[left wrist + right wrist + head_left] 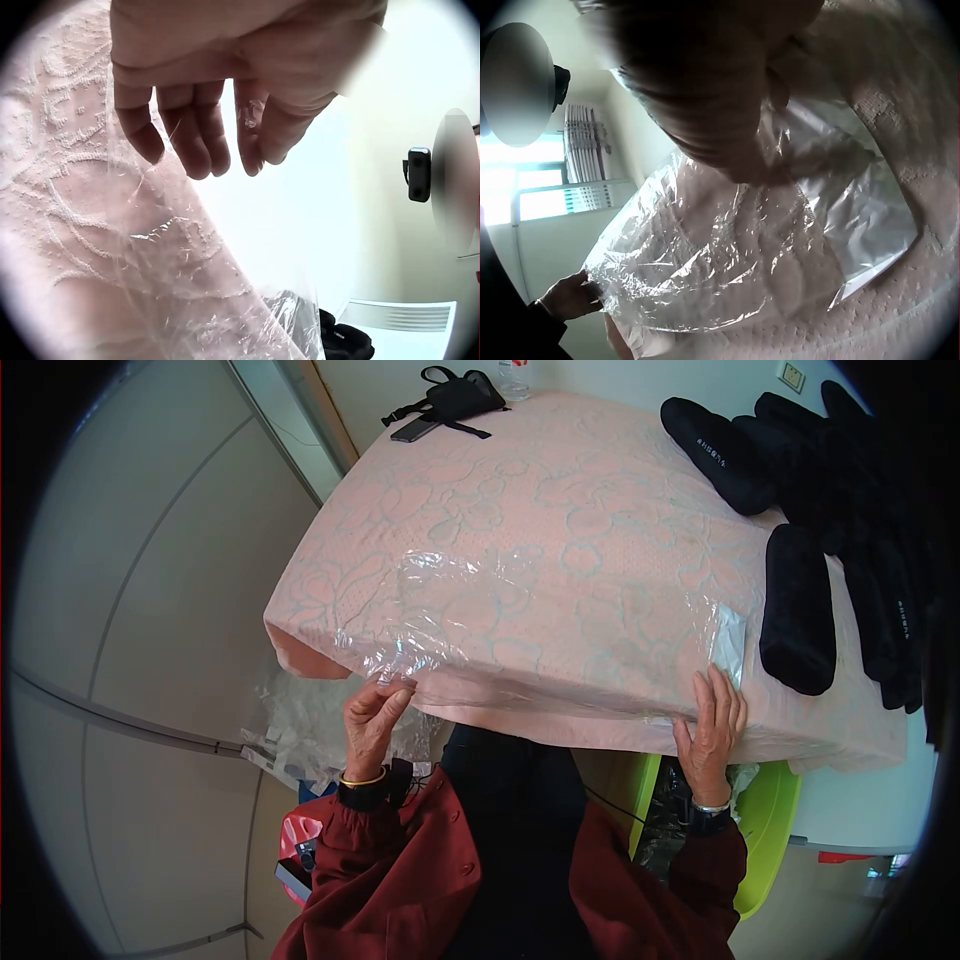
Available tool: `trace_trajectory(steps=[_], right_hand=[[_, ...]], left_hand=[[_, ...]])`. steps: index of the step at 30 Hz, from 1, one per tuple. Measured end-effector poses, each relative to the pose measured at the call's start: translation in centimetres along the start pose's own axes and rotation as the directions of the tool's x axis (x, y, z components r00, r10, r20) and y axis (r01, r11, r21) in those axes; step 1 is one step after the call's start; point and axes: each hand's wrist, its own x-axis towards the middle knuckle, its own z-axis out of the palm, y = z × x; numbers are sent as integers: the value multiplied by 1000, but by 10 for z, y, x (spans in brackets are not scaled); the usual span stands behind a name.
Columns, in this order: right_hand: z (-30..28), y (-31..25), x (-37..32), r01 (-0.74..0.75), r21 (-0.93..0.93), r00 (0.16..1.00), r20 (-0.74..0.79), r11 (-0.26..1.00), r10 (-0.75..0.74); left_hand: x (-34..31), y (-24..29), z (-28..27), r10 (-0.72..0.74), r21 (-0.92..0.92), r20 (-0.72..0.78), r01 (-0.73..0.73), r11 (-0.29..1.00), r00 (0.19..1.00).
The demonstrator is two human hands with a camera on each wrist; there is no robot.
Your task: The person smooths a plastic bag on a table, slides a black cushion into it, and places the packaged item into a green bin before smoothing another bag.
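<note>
A clear plastic bag point(430, 645) lies along the front edge of the pink cloth-covered table. Its left end is pinched between thumb and index finger of the left hand point(372, 725); in the left wrist view that hand point(225, 97) has its other fingers hanging down beside the film. At the bag's right end, near a white panel point(729, 645), the right hand point(712, 735) rests with fingers fairly straight on the film. The right wrist view shows the film point(705, 255) stretching from the white panel point(862, 225) toward the left hand point(568, 296).
Several black stuffed pieces point(798, 610) lie at the table's right side. A black pouch point(465, 398), a phone point(415, 428) and a bottle point(514, 378) stand or lie at the back. Below the edge are a green bin point(770, 840) and more clear plastic point(300, 725).
</note>
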Motion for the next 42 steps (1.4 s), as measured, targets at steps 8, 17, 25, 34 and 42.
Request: trace_trajectory(steps=[8,17,25,34,42], right_hand=[[1,0,1,10,63,999,-43,998,-7],[0,2,-1,0,10,1000,10,1000,0],[1,6,-2,4,163,999,-54,987,5],[-19,14,5,-75,516,997,25,854,72],[-42,-1,32,107,482,994,-42,870,-100]], left_hand=[[-3,20,8,280,140,-26,-274,952,960],[-4,33,18,367,115,-65,-359,926,928],[8,44,11,235,101,52,-239,966,971],[18,41,32,339,94,-29,-335,938,940],[26,72,7,436,49,-16,-435,899,900]])
